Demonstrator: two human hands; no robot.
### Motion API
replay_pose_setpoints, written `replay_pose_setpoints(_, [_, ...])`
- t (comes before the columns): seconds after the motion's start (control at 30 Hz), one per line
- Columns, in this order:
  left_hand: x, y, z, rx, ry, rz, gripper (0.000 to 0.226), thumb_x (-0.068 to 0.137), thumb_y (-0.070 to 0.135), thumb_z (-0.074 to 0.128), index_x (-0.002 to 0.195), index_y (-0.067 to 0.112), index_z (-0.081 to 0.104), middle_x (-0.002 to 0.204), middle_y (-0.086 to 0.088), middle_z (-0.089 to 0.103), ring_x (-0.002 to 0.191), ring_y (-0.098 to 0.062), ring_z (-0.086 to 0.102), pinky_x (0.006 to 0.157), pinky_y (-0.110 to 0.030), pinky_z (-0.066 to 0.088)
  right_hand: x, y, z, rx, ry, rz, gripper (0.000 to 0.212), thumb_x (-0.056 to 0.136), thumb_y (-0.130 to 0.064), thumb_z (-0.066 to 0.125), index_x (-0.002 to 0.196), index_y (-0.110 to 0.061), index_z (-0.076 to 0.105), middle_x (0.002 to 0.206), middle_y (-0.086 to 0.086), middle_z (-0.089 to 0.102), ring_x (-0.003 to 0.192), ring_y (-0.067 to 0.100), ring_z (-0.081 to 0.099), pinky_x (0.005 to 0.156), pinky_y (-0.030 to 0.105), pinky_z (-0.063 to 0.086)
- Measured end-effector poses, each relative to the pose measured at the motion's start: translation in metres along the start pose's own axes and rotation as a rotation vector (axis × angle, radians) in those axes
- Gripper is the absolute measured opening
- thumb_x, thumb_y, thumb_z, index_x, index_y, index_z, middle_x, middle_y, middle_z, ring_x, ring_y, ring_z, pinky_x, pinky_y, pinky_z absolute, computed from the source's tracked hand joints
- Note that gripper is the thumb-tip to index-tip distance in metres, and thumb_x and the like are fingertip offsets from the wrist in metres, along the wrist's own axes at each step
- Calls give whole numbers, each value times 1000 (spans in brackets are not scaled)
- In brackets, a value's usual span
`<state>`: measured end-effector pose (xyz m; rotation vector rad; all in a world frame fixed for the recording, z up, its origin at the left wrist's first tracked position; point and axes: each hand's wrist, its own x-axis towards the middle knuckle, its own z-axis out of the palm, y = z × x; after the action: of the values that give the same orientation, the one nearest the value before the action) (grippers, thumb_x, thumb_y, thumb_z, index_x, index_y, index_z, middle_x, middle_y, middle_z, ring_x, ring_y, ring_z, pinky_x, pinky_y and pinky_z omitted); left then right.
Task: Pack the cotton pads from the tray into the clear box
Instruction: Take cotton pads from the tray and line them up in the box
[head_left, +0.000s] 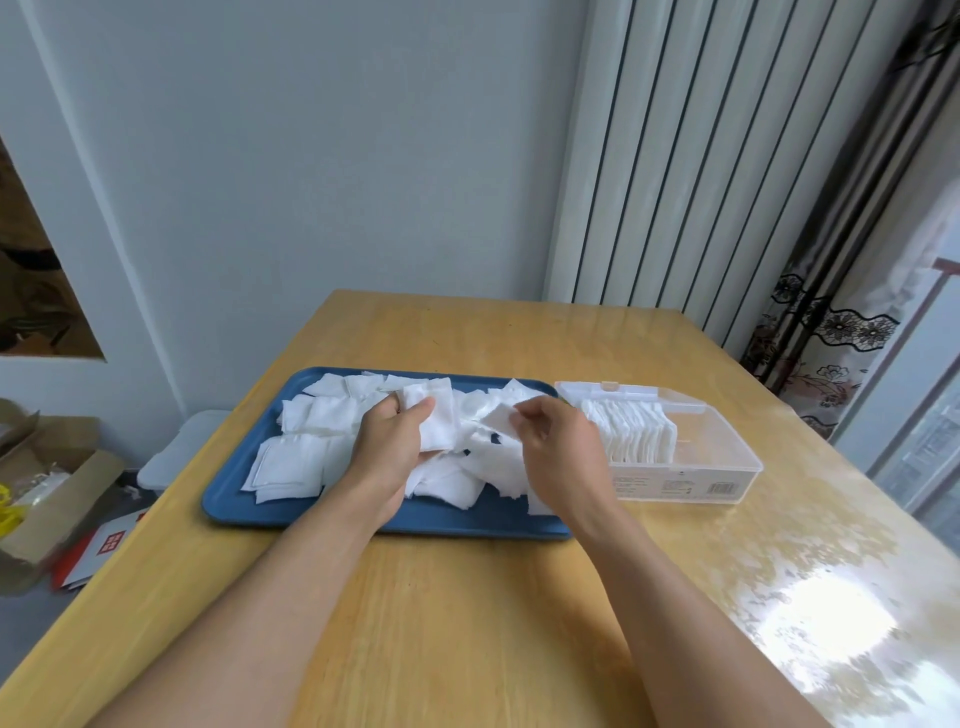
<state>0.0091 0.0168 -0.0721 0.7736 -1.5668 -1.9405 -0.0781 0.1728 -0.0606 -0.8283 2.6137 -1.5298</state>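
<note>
Loose pads (291, 457) cover the tray (311, 512) under both hands. The left hand (395, 441) clamps a small stack between thumb and fingers, seemingly gathering; the right hand (556, 436) pinches one pad at its fingertips, likely to add. Beyond the right fingers, the box (727, 467) holds upright pads.

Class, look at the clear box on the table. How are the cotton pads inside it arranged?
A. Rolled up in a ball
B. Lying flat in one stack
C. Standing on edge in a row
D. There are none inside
C: in the clear box, the packed cotton pads stand on edge, side by side in a row.
</note>
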Motion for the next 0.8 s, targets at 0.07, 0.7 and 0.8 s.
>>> replay_pose_setpoints(0.07, [-1, 1, 0, -7, -10, 0, 20, 102, 18, 56, 109, 5, 69, 111, -15, 75, 108, -31, 71, 97, -54, 56, -1, -4, -1, 91, 112, -57, 13, 102, -24, 56, 101, -23, 68, 84, -17, 67, 81, 1, 62, 64, 8, 42])
replay_pose_setpoints(0.7, [-22, 8, 18, -185, -293, -63, 40, 107, 29, 48, 127, -2, 63, 121, -19, 72, 116, -34, 68, 107, -50, 51, -9, -11, 11, 548, -111, 105, 9, 88, -9, 76, 94, -7, 69, 88, 15, 73, 74, 18, 72, 66, 30, 61])
replay_pose_setpoints(0.8, [-23, 8, 19, -208, -248, -68, 33, 108, 20, 46, 125, -3, 63, 119, -19, 73, 112, -33, 70, 103, -48, 53, -7, -8, 12, 485, -78, 96, 9, 88, -15, 77, 87, -10, 70, 84, 10, 72, 68, 13, 69, 64, 30, 61])
